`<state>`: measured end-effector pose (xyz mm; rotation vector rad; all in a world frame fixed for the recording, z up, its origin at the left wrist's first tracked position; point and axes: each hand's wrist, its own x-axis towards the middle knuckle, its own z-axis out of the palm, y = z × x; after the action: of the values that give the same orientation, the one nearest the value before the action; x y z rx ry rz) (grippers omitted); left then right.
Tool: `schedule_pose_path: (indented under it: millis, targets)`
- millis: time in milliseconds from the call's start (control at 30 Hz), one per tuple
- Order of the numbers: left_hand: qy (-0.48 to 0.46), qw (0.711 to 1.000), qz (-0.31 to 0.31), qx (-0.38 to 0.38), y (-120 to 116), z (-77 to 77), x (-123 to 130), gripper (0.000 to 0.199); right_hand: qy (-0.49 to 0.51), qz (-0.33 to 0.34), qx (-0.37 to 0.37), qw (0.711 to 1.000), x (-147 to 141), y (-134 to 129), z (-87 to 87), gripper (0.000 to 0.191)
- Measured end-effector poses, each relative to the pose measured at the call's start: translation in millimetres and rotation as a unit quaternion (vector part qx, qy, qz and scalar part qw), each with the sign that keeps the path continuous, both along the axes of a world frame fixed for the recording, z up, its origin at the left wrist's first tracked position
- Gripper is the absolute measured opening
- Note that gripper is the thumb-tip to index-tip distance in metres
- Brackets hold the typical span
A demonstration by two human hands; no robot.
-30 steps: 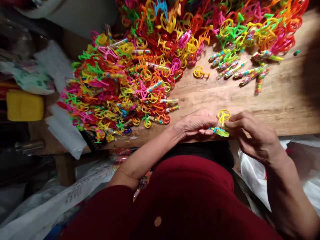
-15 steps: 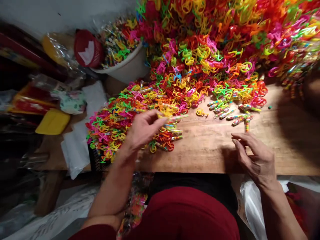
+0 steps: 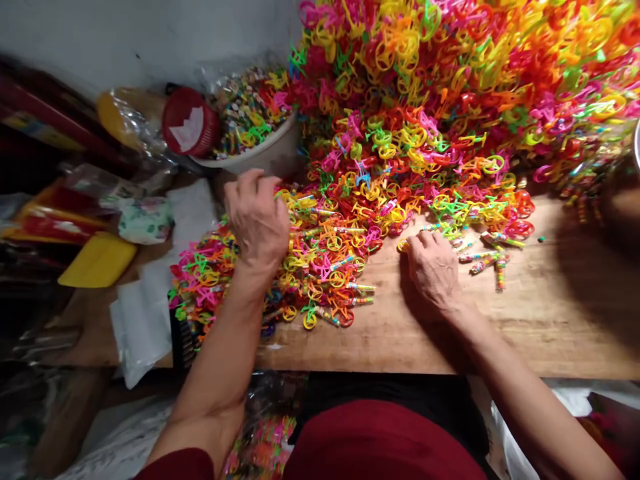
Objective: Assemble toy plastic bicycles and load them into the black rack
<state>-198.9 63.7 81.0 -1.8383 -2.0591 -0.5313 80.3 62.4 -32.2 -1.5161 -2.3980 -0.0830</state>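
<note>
My left hand (image 3: 257, 217) is above the upper left of a pile of small colourful plastic toys (image 3: 325, 247), many with rings and some with candy-filled tubes. Its fingers are bent but apart, their tips partly hidden, and I see nothing held. My right hand (image 3: 433, 267) rests low over the wooden table with its fingers curled down. At its thumb side lies a yellow ring-shaped toy (image 3: 402, 245), partly covered by the hand. Just right of the fingers lie several candy-filled tubes (image 3: 483, 261); what the fingertips grip is hidden.
A large heap of similar toys (image 3: 450, 87) rises at the back. A white tub (image 3: 273, 157) of tubes stands at the back left, with a red basket (image 3: 193, 123) against it. White plastic bags (image 3: 145, 313) and a yellow pad (image 3: 97, 259) lie at left. The wooden table (image 3: 370, 350) ends near my body.
My left hand has moved up and left, away from the tube toy at its fingertips. My right hand has moved left and forward to the tubes and yellow toy. The view has shifted slightly.
</note>
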Motion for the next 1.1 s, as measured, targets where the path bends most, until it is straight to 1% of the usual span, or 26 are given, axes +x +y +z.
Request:
schedule_pose_path:
  millis: [33, 100, 133, 167, 233, 300, 333, 400, 467, 567, 700, 767, 833, 900, 1000, 1033, 1067, 1100]
  targets:
    - [0.009, 0.998, -0.056, -0.007, 3, -6.0, 13, 0.032, -0.004, 0.001, 0.0, 1.0, 2, -4, -2.5, 0.023]
    - [0.032, 0.983, -0.171, -0.056, 13, -20.4, 47, 0.031, 0.001, 0.004, 0.0, 1.0, 10, -15, -6.0, 0.023]
    - [0.049, 0.972, -0.213, -0.087, 19, -28.0, 64, 0.033, 0.014, 0.008, -0.001, 1.0, 17, -20, -6.4, 0.023]
    - [0.069, 0.962, -0.238, -0.112, 26, -35.3, 81, 0.035, 0.037, 0.012, 0.0, 0.999, 26, -25, -5.7, 0.022]
    - [0.103, 0.948, -0.257, -0.158, 39, -47.9, 108, 0.041, 0.096, 0.01, 0.014, 0.995, 45, -31, -0.9, 0.023]
    - [0.124, 0.94, -0.258, -0.186, 48, -56.8, 123, 0.042, 0.128, 0.001, 0.03, 0.991, 65, -27, 6.1, 0.027]
    - [0.129, 0.938, -0.262, -0.188, 50, -59.5, 128, 0.04, 0.124, 0.001, 0.032, 0.992, 73, -23, 9.5, 0.028]
    - [0.133, 0.932, -0.289, -0.173, 50, -61.5, 135, 0.034, 0.092, 0.019, 0.017, 0.995, 83, -10, 14.1, 0.027]
    - [0.138, 0.92, -0.333, -0.152, 47, -60.1, 141, 0.031, 0.063, 0.039, -0.014, 0.997, 85, 3, 15.5, 0.025]
    - [0.137, 0.903, -0.374, -0.162, 44, -56.1, 152, 0.035, 0.037, 0.022, -0.046, 0.998, 81, 14, 13.3, 0.021]
    - [0.092, 0.9, -0.386, -0.181, 44, -49.9, 156, 0.031, 0.006, -0.02, -0.026, 0.999, 85, 14, 6.3, 0.018]
    - [0.061, 0.908, -0.378, -0.172, 42, -44.8, 153, 0.028, 0.026, -0.023, -0.014, 0.999, 93, 14, 3.3, 0.019]
    - [-0.001, 0.916, -0.368, -0.16, 36, -37.8, 149, 0.027, 0.073, -0.014, 0.001, 0.997, 102, 12, 3.0, 0.019]
    - [-0.108, 0.917, -0.35, -0.158, 27, -30.2, 145, 0.027, 0.127, -0.001, 0.033, 0.991, 108, 7, 6.2, 0.018]
    - [-0.279, 0.902, -0.281, -0.175, 14, -22.4, 144, 0.023, 0.216, 0.005, 0.098, 0.971, 107, -10, 13.2, 0.014]
    - [-0.314, 0.897, -0.257, -0.177, 11, -21.6, 144, 0.022, 0.252, 0.003, 0.103, 0.962, 104, -18, 14.6, 0.013]
    - [-0.331, 0.896, -0.243, -0.168, 9, -21.7, 144, 0.021, 0.292, 0.0, 0.092, 0.952, 100, -26, 15.1, 0.014]
    - [-0.334, 0.898, -0.243, -0.15, 8, -22.5, 145, 0.019, 0.332, -0.006, 0.067, 0.941, 96, -34, 14.8, 0.015]
